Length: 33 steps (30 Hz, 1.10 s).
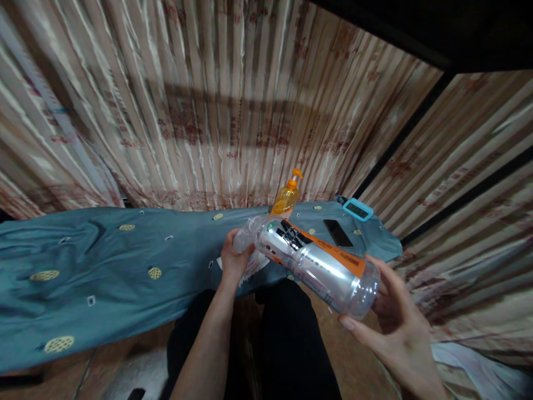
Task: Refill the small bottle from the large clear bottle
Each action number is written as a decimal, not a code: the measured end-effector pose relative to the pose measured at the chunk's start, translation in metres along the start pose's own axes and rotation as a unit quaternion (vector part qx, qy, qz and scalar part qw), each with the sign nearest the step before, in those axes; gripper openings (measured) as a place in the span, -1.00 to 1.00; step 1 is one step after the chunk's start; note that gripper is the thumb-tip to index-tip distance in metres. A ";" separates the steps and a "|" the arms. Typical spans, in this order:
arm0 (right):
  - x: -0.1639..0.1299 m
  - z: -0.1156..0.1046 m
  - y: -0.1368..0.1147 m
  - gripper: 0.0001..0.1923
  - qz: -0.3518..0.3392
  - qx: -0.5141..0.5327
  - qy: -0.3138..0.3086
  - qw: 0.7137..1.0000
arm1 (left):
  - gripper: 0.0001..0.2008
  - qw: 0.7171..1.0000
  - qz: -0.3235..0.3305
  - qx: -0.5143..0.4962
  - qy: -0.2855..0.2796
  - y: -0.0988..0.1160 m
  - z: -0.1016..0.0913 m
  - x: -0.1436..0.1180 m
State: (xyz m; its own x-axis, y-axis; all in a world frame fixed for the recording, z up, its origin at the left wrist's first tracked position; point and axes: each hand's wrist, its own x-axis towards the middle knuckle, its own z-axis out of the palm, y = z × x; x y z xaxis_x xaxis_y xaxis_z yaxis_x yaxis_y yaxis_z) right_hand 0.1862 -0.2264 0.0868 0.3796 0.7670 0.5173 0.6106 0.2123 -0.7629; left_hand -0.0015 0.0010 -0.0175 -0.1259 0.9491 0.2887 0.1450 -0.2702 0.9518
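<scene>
centre of frame: clear plastic bottle (316,264) lies tilted, its base cupped in the right hand (391,316), fingers spread round it for support | left hand (234,260) clenched on the neck end, apparently steadying it | behind: orange pump bottle (286,197), phone (337,232) on blue cloth (104,261)

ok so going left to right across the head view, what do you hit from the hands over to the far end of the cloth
left hand → orange pump bottle → black phone → blue-cased device → right hand. The clear plastic bottle held between the two hands spans several of these, so it is left out of the order.
</scene>
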 end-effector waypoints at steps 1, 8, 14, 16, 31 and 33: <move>0.001 0.000 0.000 -0.14 0.001 -0.002 0.001 1.000 | -0.58 1.000 -0.003 0.000 0.000 0.001 0.000 0.000; 0.007 -0.002 -0.002 -0.15 0.010 -0.009 -0.007 1.000 | -0.57 1.000 -0.011 0.005 0.001 0.004 -0.001 -0.001; 0.007 -0.004 -0.001 -0.13 0.022 -0.003 -0.012 1.000 | -0.57 1.000 -0.014 0.003 -0.002 0.007 -0.001 -0.001; 0.007 -0.005 -0.002 -0.13 0.022 0.000 -0.014 1.000 | -0.57 1.000 -0.020 -0.004 -0.003 0.008 -0.001 -0.001; 0.013 -0.007 -0.012 -0.16 0.018 -0.015 -0.022 0.999 | -0.58 1.000 -0.016 -0.001 -0.008 0.008 -0.002 -0.001; 0.013 -0.008 -0.012 -0.16 0.019 -0.015 -0.026 0.999 | -0.57 1.000 -0.014 -0.001 -0.007 0.007 -0.002 -0.001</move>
State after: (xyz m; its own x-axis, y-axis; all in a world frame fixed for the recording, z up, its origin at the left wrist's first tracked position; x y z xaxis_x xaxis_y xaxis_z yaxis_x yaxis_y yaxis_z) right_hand 0.1890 -0.2239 0.1058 0.3669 0.8041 0.4678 0.6183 0.1649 -0.7684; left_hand -0.0021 -0.0023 -0.0107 -0.1156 0.9586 0.2602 0.1389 -0.2438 0.9598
